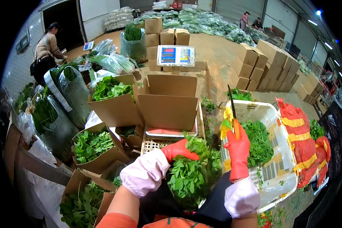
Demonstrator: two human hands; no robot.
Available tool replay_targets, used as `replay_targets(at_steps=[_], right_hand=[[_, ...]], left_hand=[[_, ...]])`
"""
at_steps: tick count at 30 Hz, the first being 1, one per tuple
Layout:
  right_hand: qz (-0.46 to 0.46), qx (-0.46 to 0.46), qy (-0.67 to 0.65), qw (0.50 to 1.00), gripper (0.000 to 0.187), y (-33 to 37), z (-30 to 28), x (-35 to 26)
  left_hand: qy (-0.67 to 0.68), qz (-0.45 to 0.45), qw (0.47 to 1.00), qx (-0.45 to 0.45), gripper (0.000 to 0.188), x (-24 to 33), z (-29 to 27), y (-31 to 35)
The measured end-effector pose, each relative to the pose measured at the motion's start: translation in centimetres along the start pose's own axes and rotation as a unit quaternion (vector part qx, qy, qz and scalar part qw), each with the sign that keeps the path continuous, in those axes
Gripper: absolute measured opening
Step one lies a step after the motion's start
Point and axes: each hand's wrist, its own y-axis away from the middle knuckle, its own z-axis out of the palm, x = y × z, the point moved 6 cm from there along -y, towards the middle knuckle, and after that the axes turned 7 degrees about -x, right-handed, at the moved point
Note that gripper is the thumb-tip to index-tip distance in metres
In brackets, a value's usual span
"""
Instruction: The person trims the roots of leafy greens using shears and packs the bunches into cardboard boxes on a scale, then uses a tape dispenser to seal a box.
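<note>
My left hand, in a red rubber glove, is closed on a bunch of leafy greens above my lap. Some lighter leaves stick out past its fingertips. In a matching glove, my right hand grips a knife by its orange handle. The dark, narrow blade points up and away from me, apart from the greens. Just right of that hand, a white plastic basket holds more leafy greens. An empty cardboard box stands open ahead, on a platform scale.
The scale's display rises behind the box. Cardboard boxes of greens line my left, beside plastic bags of green stalks. Red and yellow mesh sacks lie against the basket's right side. Stacked boxes and a person are farther off.
</note>
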Motion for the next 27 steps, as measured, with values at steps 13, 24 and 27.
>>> replay_targets(at_steps=[13,24,27], right_hand=[[0.117,-0.043,-0.049,0.991,0.034,-0.7,-0.6,2.9],[0.093,-0.053,0.021,0.994,0.028,0.3,-1.2,1.1],[0.152,-0.034,-0.020,0.988,0.026,0.0,-1.8,1.1]], left_hand=[[-0.471,0.206,0.760,0.397,0.034,29.2,-8.6,2.2],[-0.715,-0.335,0.614,0.007,0.047,11.5,-18.6,-10.1],[-0.626,-0.388,0.677,-0.017,0.058,7.2,-20.8,-10.7]])
